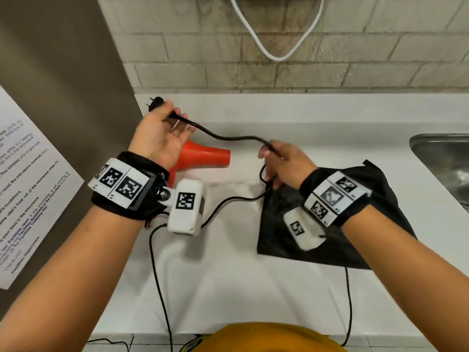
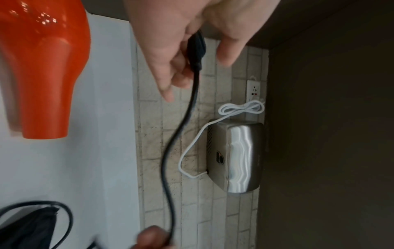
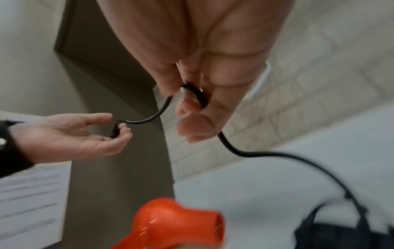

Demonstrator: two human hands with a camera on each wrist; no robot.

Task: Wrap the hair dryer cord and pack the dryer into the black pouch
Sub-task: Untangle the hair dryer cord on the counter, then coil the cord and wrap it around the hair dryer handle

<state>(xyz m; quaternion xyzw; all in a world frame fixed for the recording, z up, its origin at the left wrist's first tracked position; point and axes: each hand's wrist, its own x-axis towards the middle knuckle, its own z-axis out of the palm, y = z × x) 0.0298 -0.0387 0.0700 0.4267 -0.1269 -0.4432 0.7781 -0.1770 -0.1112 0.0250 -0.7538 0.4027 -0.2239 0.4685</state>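
The left hand is raised above the white surface, palm up, and its fingers pinch the black plug of the hair dryer cord. The right hand grips the same cord further along with curled fingers, so a short piece of cord hangs between the 2 hands. The orange hair dryer lies on the surface under the left hand, its nozzle pointing to the right. The black pouch lies flat on the surface under the right wrist, near a steel sink. A printed notice is on the left panel; the word "microwave" can be read, the rest is too small. On the tiled wall hangs a steel hand dryer with a white cable.
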